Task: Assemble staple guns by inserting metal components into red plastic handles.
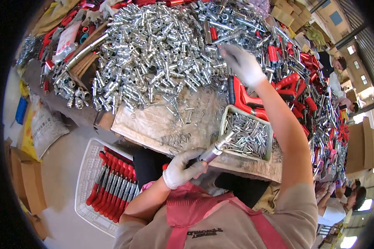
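Brown cardboard boxes (360, 149), a pale floor (68, 166) and several people at the right edge surround a broad worktop (141, 124) with a worn, stained beige surface.

Held component: a slender, stepped silver metal tube (212, 153). Its polished barrel shows a dark purplish band; a narrower, ridged section forms the far end. The tube is tilted, far end up and to the right, located at the near edge of the worktop, in front of the person's chest. Its lower end is hidden by the white-gloved left hand (183, 169), whose fingers are wrapped around the barrel.

The white-gloved right hand (244, 65) is extended over the far part of the worktop, fingers forward; whether they pinch a part cannot be told.

Worktop contents: a large heap of shiny silver metal fittings (141, 54) covers the far left and centre. Thin coiled wire springs (175, 140) lie near the front edge. To their right, a pale green rectangular plastic tray (271, 146) contains small silver metal pins (247, 135). Red plastic grip-shaped housings (239, 98) lie just beyond it.

Below left, a white perforated plastic basket (82, 182) holds a row of red-and-silver tools (114, 189).
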Tool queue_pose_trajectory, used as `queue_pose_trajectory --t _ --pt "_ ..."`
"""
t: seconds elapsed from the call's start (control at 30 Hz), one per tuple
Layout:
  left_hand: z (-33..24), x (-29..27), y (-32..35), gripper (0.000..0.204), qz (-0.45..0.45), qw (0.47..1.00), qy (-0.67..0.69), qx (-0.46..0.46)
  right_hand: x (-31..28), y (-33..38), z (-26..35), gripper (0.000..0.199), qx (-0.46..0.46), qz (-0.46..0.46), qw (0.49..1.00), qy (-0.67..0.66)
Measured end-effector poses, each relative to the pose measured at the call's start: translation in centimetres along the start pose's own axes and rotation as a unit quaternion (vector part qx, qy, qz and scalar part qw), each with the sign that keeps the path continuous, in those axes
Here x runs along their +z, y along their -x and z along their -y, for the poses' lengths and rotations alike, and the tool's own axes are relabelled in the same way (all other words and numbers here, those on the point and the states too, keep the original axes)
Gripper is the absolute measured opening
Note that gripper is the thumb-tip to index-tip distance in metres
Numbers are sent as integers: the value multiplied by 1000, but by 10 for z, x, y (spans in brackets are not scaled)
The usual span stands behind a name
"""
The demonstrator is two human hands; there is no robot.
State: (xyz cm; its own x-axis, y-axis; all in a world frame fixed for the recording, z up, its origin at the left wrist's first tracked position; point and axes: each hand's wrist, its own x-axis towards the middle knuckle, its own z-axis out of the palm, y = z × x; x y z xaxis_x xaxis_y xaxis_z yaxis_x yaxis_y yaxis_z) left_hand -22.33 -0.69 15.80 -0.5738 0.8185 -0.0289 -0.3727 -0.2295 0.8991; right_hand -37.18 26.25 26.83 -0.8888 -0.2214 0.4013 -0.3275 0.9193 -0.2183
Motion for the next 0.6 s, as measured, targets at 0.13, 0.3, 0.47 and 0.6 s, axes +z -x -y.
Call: queue_pose_trajectory --t 0.13,0.3,0.47,0.6 --pt "1 5 -1 13 -29 999 13 6 71 -54 -66 37 75 121 978 150" --pt "5 7 2 16 -38 998 47 4 60 -42 -47 37 101 95 989 42" --pt "3 9 2 23 -44 999 20 -12 -48 51 35 35 144 93 925 -340" --pt "6 25 -1 22 -16 999 2 -31 -103 132 70 26 -51 138 957 -250"
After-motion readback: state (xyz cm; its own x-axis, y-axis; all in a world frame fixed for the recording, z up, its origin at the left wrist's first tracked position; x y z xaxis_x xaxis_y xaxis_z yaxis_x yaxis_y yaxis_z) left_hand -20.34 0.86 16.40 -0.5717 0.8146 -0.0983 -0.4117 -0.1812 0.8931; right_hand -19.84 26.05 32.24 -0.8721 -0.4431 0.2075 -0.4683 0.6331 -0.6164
